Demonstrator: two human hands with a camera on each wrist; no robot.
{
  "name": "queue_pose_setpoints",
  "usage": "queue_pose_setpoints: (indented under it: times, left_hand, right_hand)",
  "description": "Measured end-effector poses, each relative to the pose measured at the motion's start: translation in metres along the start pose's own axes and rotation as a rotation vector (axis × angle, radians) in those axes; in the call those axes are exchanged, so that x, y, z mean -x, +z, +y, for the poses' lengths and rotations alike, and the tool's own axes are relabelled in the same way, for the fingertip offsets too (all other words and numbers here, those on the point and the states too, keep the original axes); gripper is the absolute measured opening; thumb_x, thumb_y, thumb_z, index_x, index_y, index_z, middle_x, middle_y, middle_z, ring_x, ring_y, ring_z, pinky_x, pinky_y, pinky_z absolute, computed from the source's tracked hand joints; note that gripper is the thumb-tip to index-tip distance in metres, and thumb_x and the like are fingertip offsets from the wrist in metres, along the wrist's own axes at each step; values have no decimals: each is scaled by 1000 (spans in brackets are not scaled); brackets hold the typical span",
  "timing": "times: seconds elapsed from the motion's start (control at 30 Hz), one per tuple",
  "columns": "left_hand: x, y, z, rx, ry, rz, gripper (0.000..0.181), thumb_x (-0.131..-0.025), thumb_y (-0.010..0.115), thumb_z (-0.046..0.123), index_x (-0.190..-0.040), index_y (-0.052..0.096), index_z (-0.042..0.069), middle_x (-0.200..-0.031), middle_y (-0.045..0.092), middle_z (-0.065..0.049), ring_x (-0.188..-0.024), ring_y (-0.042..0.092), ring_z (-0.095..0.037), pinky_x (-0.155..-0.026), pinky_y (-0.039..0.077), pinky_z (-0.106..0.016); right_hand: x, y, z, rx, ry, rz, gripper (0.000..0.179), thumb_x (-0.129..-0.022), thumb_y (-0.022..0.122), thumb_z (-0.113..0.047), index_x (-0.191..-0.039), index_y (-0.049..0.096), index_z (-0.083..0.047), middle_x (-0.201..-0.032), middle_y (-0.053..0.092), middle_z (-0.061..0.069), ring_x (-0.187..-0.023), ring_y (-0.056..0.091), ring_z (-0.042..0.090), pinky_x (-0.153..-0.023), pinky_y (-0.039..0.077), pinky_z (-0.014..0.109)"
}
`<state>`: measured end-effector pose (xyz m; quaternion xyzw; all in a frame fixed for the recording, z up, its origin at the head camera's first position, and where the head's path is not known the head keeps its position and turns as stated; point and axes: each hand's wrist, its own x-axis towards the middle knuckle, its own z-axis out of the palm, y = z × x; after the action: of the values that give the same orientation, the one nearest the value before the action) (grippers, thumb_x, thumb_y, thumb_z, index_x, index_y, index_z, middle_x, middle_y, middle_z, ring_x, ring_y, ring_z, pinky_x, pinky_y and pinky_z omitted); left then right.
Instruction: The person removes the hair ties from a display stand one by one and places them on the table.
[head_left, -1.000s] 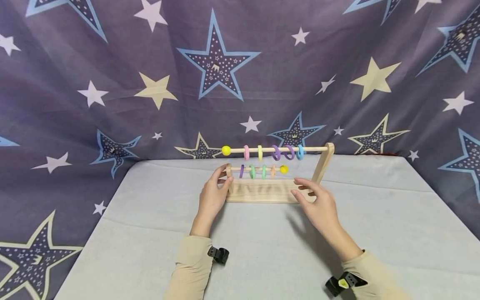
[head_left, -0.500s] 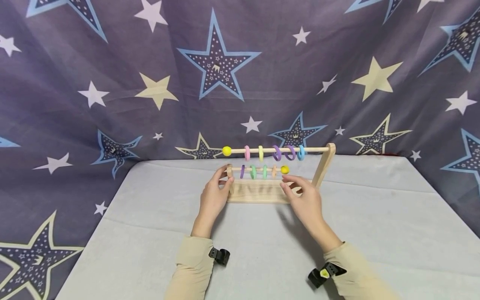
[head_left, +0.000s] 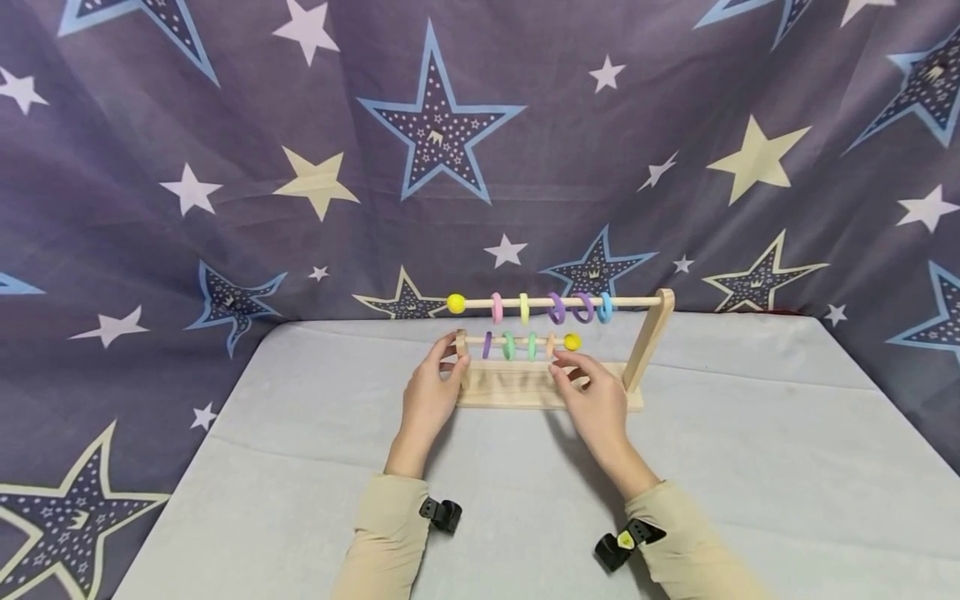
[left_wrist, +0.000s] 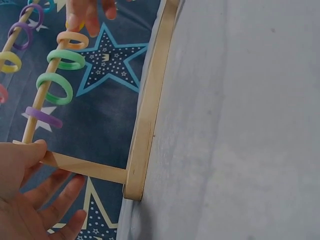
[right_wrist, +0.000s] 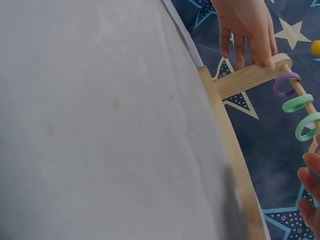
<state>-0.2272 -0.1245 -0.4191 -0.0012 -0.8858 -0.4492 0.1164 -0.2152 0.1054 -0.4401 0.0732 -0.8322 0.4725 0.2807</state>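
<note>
A wooden ring rack stands on the table, with coloured rings on two rods. My left hand holds the top of its short left post, thumb on one side and fingers behind, as the left wrist view shows. My right hand is at the free end of the lower rod, fingertips right at the orange ring near the yellow ball. In the left wrist view the orange ring shows whole, below those fingertips; whether they touch it is unclear. A purple ring and two green rings hang farther left.
The upper rod carries pink, yellow, purple and blue rings and ends in a yellow ball. It joins the tall right post. A grey cloth covers the table; a star-patterned curtain hangs behind.
My right hand has moved left from near the tall post to the orange ring, its thumb and forefinger drawing closer together. The left hand stays on the short post; the rings look unmoved.
</note>
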Motion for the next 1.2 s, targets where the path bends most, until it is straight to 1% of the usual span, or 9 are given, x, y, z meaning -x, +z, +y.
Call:
queue_pose_setpoints:
  times: [0.23, 0.5, 0.7, 0.8, 0.93, 1.03, 1.2]
  left_hand:
    - [0, 0, 0, -1, -1, -2, 46, -99, 62, 29, -144, 52, 20, -129, 65, -3, -105, 66, -25, -84, 49, -52]
    - [-1, 0, -1, -21, 24, 10, 47, -99, 62, 28, -143, 52, 18, -128, 65, -4, -105, 67, -27, -83, 49, -53]
    - [-1, 0, -2, -24, 22, 4, 47, -99, 62, 29, -144, 52, 17, -129, 65, -5, -106, 67, -26, -85, 49, -53]
    - [-1, 1, -2, -24, 20, 1, 47, -99, 62, 29, -144, 52, 17, -129, 65, -4, -106, 67, -26, -85, 49, -54]
    - [-1, 1, -2, -25, 22, 0, 47, -99, 62, 29, -144, 52, 18, -129, 65, -4, -106, 67, -26, -85, 49, -54]
    - [-1, 1, -2, -28, 26, 2, 48, -99, 62, 30, -144, 52, 17, -129, 65, -5, -105, 67, -25, -85, 49, -53]
    - [-1, 0, -2, -32, 26, 0, 48, -99, 62, 29, -144, 51, 18, -130, 65, -5, -105, 67, -24, -84, 50, -53]
  right_hand:
    - [0, 6, 1, 20, 30, 8, 19, -89, 76, -18, -108, 76, -12, -94, 75, 0, -74, 67, 16, -64, 51, 35]
    - [-3, 12, 2, 41, 45, 14, 17, -89, 77, -20, -104, 76, -13, -95, 75, -1, -73, 67, 16, -65, 46, 32]
    - [-3, 14, 0, 63, 62, 55, 13, -88, 77, -22, -99, 77, -14, -87, 75, -3, -70, 66, 15, -58, 42, 32]
    - [-2, 14, 0, 61, 46, 83, 11, -88, 77, -22, -96, 77, -14, -82, 74, -2, -68, 65, 15, -55, 42, 31]
    - [-2, 13, -1, 48, 8, 127, 10, -87, 78, -19, -95, 78, -13, -81, 74, 0, -68, 65, 17, -56, 42, 30]
    - [-2, 11, -2, 42, -10, 150, 11, -86, 79, -18, -95, 78, -12, -84, 74, 2, -70, 66, 18, -58, 43, 29]
    - [-3, 7, -2, 43, -36, 172, 12, -85, 79, -15, -96, 79, -10, -90, 75, 4, -70, 66, 20, -59, 43, 29]
